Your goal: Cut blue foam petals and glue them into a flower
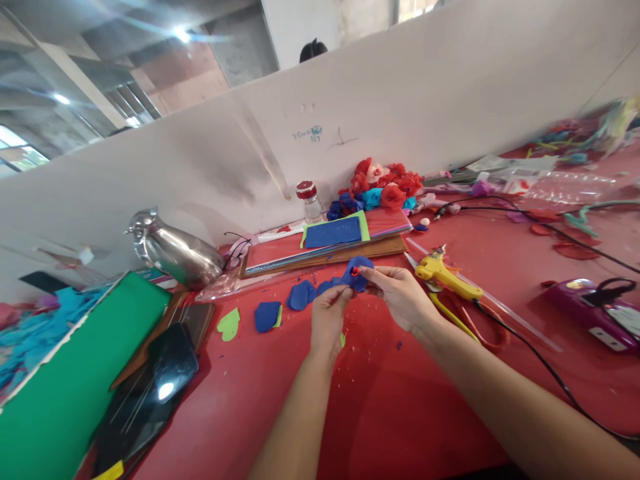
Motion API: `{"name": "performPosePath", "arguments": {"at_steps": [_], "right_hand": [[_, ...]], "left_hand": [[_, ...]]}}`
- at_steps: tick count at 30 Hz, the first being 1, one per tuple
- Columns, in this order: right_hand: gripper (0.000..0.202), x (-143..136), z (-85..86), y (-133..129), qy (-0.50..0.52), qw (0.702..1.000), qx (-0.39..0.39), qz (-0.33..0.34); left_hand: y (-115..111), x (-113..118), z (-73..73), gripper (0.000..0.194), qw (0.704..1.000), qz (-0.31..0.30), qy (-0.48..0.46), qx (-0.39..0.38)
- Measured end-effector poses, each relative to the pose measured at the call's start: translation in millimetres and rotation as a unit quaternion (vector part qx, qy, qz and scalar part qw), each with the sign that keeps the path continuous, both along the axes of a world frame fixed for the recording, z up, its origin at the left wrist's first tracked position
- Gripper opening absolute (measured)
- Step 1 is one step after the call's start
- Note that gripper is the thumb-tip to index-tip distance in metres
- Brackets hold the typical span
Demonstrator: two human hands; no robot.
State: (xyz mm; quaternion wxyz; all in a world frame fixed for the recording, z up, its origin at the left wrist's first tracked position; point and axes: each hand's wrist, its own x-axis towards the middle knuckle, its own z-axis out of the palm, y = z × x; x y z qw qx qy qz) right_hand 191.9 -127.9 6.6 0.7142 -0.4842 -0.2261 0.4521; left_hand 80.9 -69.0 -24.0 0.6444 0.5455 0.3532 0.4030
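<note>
Over the red table, both hands work at a blue foam or paper flower (364, 265) with a small red centre. My right hand (397, 293) pinches it from the right between thumb and fingers. At its lower left edge, my left hand (330, 313) is closed in a pinch on the blue material. Just left of the hands lie blue petal pieces (300, 295). Farther left are another blue petal piece (267, 317) with green under it and a light green heart-shaped piece (229, 325).
A yellow glue gun (443, 275) and yellow-and-red-handled scissors (455, 317) lie right. Stacked sheets (333, 232), a glass jar (310, 200) and finished flowers (385, 187) stand behind. Left are a steel jug (180, 253), a phone (173, 363) and a green box (90, 380).
</note>
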Motion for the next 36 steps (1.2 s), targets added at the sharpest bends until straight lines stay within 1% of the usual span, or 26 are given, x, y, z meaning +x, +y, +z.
{"name": "performPosePath", "arguments": {"at_steps": [8,16,22,30,36], "right_hand": [[0.029,-1.5,1.7,-0.7,-0.006,1.000,0.006,0.006],[0.029,-2.1,-1.4,-0.6,-0.021,1.000,0.011,0.010],[0.029,-0.7,-3.1,0.5,-0.024,1.000,0.011,0.013],[0.032,-0.2,-5.4,1.0,-0.015,0.999,0.024,0.019],[0.031,0.7,-6.2,1.3,-0.031,0.999,0.020,0.024]], "left_hand": [[0.4,0.0,1.0,0.014,1.000,0.000,0.008,0.009],[-0.1,0.4,1.9,0.017,1.000,0.003,0.017,0.010],[0.2,0.7,1.4,0.015,1.000,0.000,0.020,0.016],[0.0,0.4,4.8,0.016,0.999,-0.001,0.030,0.022],[-0.5,0.4,5.0,0.017,0.999,-0.002,0.029,0.027]]}}
